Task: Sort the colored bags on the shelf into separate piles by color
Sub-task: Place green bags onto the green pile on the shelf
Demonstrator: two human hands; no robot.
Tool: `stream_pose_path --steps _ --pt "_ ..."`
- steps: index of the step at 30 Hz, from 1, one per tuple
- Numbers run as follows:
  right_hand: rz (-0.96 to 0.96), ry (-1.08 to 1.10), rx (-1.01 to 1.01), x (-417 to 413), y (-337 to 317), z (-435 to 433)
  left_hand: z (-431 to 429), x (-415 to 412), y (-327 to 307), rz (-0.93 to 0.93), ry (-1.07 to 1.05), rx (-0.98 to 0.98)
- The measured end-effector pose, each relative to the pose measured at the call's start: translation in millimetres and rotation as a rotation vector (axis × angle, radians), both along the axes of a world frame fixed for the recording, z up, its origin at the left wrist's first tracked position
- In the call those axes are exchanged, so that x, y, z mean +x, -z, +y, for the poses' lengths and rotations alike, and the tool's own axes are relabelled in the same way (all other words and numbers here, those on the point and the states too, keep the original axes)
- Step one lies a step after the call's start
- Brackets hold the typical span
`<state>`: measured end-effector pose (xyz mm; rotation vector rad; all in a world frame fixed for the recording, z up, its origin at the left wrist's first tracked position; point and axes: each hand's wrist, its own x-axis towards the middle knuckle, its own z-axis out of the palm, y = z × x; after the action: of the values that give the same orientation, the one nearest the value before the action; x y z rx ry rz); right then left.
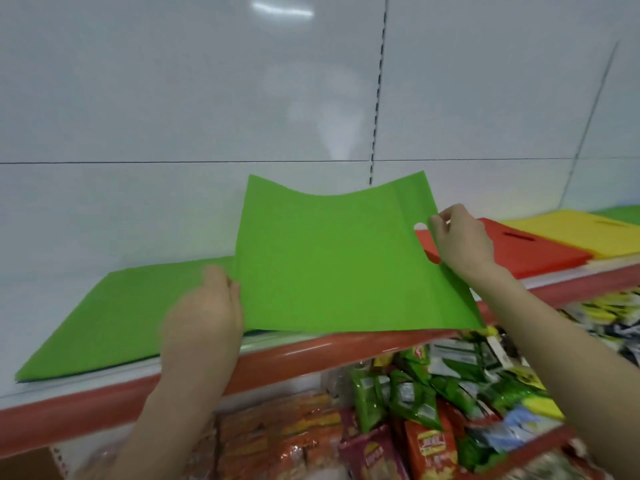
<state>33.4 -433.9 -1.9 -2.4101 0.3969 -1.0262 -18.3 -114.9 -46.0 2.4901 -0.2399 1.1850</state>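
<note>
1. While gripping a green bag [332, 258] by its left edge with the left hand [204, 313], pinches the right edge with the right hand [462, 237], thumb and fingers closed on the fabric just beside the handle cut-out [419, 226].
2. Shows the left hand blurred, with its fingers curled round the bag's edge and hidden behind it.
3. Holds the bag up off the shelf [69, 384], tilted, with the top edge sagging in the middle and the bottom edge out over the red front lip [311, 355].
4. Faces a glossy white shelf surface, bordered by that lip, which runs from lower left to upper right.
5. Finds a green pile [114, 313] lying flat on the shelf at left, partly behind the left hand and the raised bag, with a dark edge showing beneath its near side.
6. Finds a red pile [526, 251] flat on the shelf at right, partly behind the right hand, and a yellow pile [568, 233] just beyond it; cannot tell whether they touch or overlap.
7. Looks onto a white back panel [173, 98], glossy with pale light reflections, crossed by a dark horizontal seam and a slotted upright [378, 98].
8. Looks down past the lip at snack packets [408, 400] heaped on the tier below, in green, red, orange and yellow wrappers.
</note>
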Motion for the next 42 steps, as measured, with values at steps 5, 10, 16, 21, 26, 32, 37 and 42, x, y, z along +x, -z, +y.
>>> stream_pose_path --steps 5,10,16,21,26,32,37,42 --pt "-0.052 0.106 0.049 -45.0 16.4 -106.6 -106.7 0.5 2.8 0.015 0.135 -0.003" --pt "-0.086 0.249 0.077 -102.7 25.6 -233.9 -249.2 -13.1 7.5 0.098 0.29 -0.075" --pt "-0.066 0.417 0.108 -168.9 35.9 -362.2 -397.9 -30.7 7.9 0.059 0.532 -0.086" --pt "-0.033 0.55 0.116 -210.5 45.6 -438.0 -496.4 -35.9 15.9 0.089 0.654 -0.078" --pt "0.004 0.665 0.1 -231.4 58.0 -508.5 -588.1 -36.7 23.7 0.116 0.783 -0.067" --pt "-0.028 0.719 0.061 -218.8 63.5 -603.2 -701.2 -12.1 30.6 0.124 0.858 -0.096" --pt "-0.043 0.729 0.061 -182.2 43.2 -692.8 -796.1 18.6 10.6 0.118 0.827 -0.112" --pt "-0.152 0.673 0.084 -137.2 28.4 -769.3 -863.7 50.9 -9.3 0.052 0.837 -0.132"
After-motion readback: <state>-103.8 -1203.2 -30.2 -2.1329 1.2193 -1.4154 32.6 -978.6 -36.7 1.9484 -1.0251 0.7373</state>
